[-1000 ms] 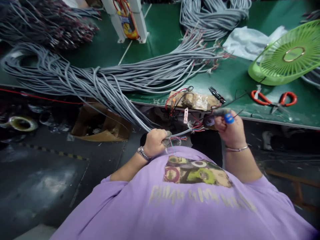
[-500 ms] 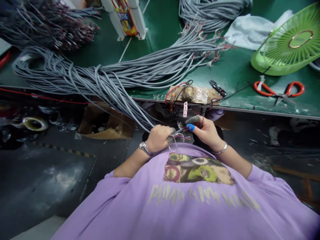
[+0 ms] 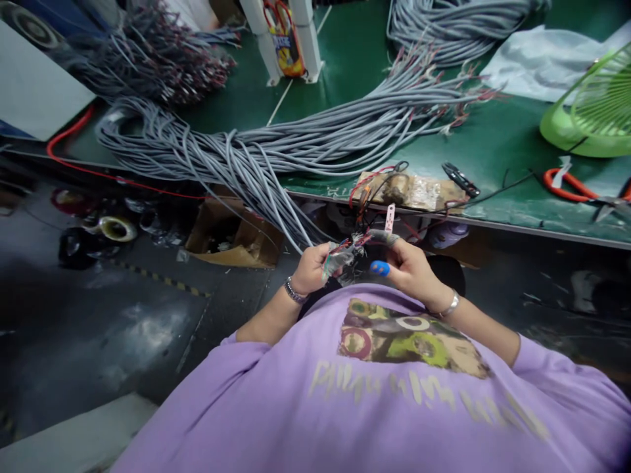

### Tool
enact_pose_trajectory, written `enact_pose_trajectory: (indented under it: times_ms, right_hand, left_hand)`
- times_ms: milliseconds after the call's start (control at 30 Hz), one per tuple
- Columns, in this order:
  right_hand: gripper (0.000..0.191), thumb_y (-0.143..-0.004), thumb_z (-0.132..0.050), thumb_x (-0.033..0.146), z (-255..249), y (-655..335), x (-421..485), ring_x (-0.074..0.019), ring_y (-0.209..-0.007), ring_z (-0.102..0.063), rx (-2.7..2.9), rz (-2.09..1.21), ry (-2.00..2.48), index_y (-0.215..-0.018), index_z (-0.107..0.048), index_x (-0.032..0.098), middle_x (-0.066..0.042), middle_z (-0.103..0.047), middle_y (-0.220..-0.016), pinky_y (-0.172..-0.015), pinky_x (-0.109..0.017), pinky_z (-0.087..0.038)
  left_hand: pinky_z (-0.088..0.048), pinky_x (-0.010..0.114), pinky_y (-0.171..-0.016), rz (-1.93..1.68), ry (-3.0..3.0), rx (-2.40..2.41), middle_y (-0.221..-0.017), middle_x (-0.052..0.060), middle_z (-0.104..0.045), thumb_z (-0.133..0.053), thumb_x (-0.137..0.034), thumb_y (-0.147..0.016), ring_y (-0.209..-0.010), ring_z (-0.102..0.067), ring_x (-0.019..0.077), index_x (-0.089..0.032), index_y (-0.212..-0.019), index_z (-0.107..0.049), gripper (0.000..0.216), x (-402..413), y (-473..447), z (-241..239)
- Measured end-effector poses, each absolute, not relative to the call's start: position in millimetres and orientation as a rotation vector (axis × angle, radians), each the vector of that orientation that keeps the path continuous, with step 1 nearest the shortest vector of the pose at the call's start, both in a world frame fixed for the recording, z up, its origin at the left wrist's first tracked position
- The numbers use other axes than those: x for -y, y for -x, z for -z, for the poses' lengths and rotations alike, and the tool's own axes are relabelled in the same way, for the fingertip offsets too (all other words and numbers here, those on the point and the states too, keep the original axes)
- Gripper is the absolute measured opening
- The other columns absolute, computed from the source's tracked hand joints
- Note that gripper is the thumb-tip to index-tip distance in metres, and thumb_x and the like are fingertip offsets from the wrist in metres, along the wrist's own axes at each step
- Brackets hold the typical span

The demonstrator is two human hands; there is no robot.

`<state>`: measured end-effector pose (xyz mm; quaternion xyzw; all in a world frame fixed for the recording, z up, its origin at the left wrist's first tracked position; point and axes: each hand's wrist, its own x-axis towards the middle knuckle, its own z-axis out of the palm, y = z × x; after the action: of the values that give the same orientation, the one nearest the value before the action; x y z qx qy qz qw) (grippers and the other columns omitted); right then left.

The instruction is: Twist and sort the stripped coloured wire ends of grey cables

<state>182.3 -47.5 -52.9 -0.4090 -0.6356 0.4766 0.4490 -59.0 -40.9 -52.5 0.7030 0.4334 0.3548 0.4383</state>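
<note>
My left hand (image 3: 313,268) is closed around the frayed ends of several grey cables (image 3: 290,220), just in front of the table edge. Thin coloured wires and loose strands (image 3: 352,248) stick out past its fingers. My right hand (image 3: 417,272) is beside them with thumb and forefinger apart, and nothing shows between the two. A blue cot (image 3: 379,268) covers its thumb, and a grey one (image 3: 382,236) covers the forefinger, whose tip is close to the wires; whether it touches them I cannot tell. From the left hand the cables run back to a long looped bundle (image 3: 197,154) on the green table.
The green table (image 3: 340,72) also bears a heap of stripped cables (image 3: 172,59), a cardboard piece with wires (image 3: 419,190), black nippers (image 3: 460,179), red-handled pliers (image 3: 574,187) and a green fan (image 3: 591,105). An open carton (image 3: 236,240) stands below the edge.
My right thumb and forefinger have spread apart from their pinch on the wires. The wire ends in my left hand now point upward and are more bunched. The view has swung left.
</note>
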Motion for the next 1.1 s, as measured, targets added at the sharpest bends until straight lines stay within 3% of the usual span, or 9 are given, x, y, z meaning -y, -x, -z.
enact_pose_trajectory:
  times_ms: [100, 200, 300, 533, 667, 833, 900, 1033, 1100]
  right_hand:
    - [0.072, -0.073, -0.086, 0.041, 43.0, -171.3, 41.4, -0.0108, -0.051, -0.045, 1.723, -1.177, 0.945, -0.139, -0.06, 0.025, 0.001, -0.066, -0.077, -0.049, -0.026, -0.043]
    - [0.047, -0.081, -0.078, 0.042, 35.6, -162.0, 33.9, -0.0158, -0.069, -0.061, 1.793, -1.115, 0.846, -0.123, -0.069, 0.024, -0.005, -0.072, -0.095, -0.065, -0.029, -0.052]
    - [0.019, -0.091, -0.067, 0.039, 39.9, -160.9, 28.6, -0.018, -0.078, -0.067, 1.847, -1.066, 0.785, -0.098, -0.075, 0.023, -0.005, -0.073, -0.089, -0.074, -0.03, -0.054]
    - [0.022, -0.089, -0.065, 0.038, 86.6, -181.3, 29.5, -0.0158, -0.06, -0.061, 1.917, -1.056, 1.0, -0.076, -0.073, 0.022, -0.002, -0.069, -0.067, -0.06, -0.029, -0.051]
    - [0.019, -0.09, -0.065, 0.038, 79.0, -181.8, 35.0, -0.0192, -0.075, -0.066, 1.855, -0.98, 1.055, -0.097, -0.075, 0.023, -0.005, -0.074, -0.087, -0.07, -0.033, -0.054]
    - [0.063, -0.08, -0.079, 0.041, 50.5, -163.4, 32.0, -0.0172, -0.07, -0.06, 1.855, -1.002, 1.0, -0.137, -0.059, 0.021, -0.004, -0.07, -0.089, -0.063, -0.029, -0.05]
    - [0.065, -0.084, -0.076, 0.04, 48.5, -155.2, 28.3, -0.0166, -0.073, -0.061, 1.846, -0.986, 0.956, -0.141, -0.054, 0.02, -0.005, -0.07, -0.097, -0.067, -0.029, -0.051]
    - [0.025, -0.093, -0.063, 0.038, 53.6, -145.2, 23.6, -0.0176, -0.082, -0.063, 1.834, -0.975, 0.85, -0.108, -0.07, 0.019, -0.007, -0.071, -0.093, -0.078, -0.031, -0.052]
    - [0.023, -0.091, -0.064, 0.04, 55.2, -142.9, 23.9, -0.0159, -0.075, -0.061, 1.731, -1.153, 0.843, -0.092, -0.07, 0.018, -0.005, -0.069, -0.083, -0.072, -0.029, -0.05]
  left_hand:
    - [-0.042, 0.025, -0.055, -0.884, -1.788, -1.07, -0.055, 0.001, -0.058, -0.057, -0.066, -0.087, -0.052, -0.053, 0.0121, -0.018, -0.067, -0.061, 0.052, 40.1, 56.5, 47.0]
    - [-0.041, 0.026, -0.056, -0.875, -1.799, -1.034, -0.054, 0.0, -0.055, -0.056, -0.068, -0.086, -0.054, -0.05, 0.0122, -0.018, -0.065, -0.06, 0.054, 39.8, 55.8, 45.0]
    - [-0.039, 0.025, -0.053, -0.845, -1.718, -0.985, -0.051, -0.001, -0.052, -0.057, -0.066, -0.087, -0.05, -0.046, 0.0101, -0.018, -0.06, -0.055, 0.056, 39.1, 58.4, 48.5]
    - [-0.024, 0.022, -0.037, -1.237, -1.188, -1.012, -0.046, -0.007, -0.041, -0.065, -0.076, -0.075, -0.036, -0.028, 0.005, -0.019, -0.071, -0.056, 0.058, 27.0, 65.0, 59.1]
    - [-0.025, 0.022, -0.036, -1.115, -1.201, -1.026, -0.043, -0.006, -0.042, -0.067, -0.072, -0.077, -0.035, -0.034, 0.0054, -0.018, -0.071, -0.058, 0.055, 25.9, 63.7, 64.0]
    - [-0.029, 0.02, -0.037, -1.092, -1.299, -1.005, -0.045, -0.005, -0.049, -0.065, -0.069, -0.081, -0.037, -0.038, 0.0049, -0.016, -0.067, -0.056, 0.055, 29.9, 63.4, 73.1]
    - [-0.031, 0.019, -0.039, -1.068, -1.333, -0.993, -0.046, -0.004, -0.05, -0.065, -0.068, -0.083, -0.038, -0.04, 0.0045, -0.016, -0.065, -0.055, 0.056, 31.0, 63.8, 71.9]
    - [-0.035, 0.018, -0.041, -0.996, -1.373, -1.023, -0.046, -0.002, -0.053, -0.064, -0.069, -0.083, -0.039, -0.045, 0.0049, -0.015, -0.06, -0.054, 0.059, 34.2, 64.3, 68.2]
    - [-0.035, 0.019, -0.04, -1.021, -1.344, -1.07, -0.046, -0.001, -0.055, -0.061, -0.072, -0.083, -0.039, -0.047, 0.0056, -0.015, -0.059, -0.056, 0.062, 35.6, 64.1, 69.9]
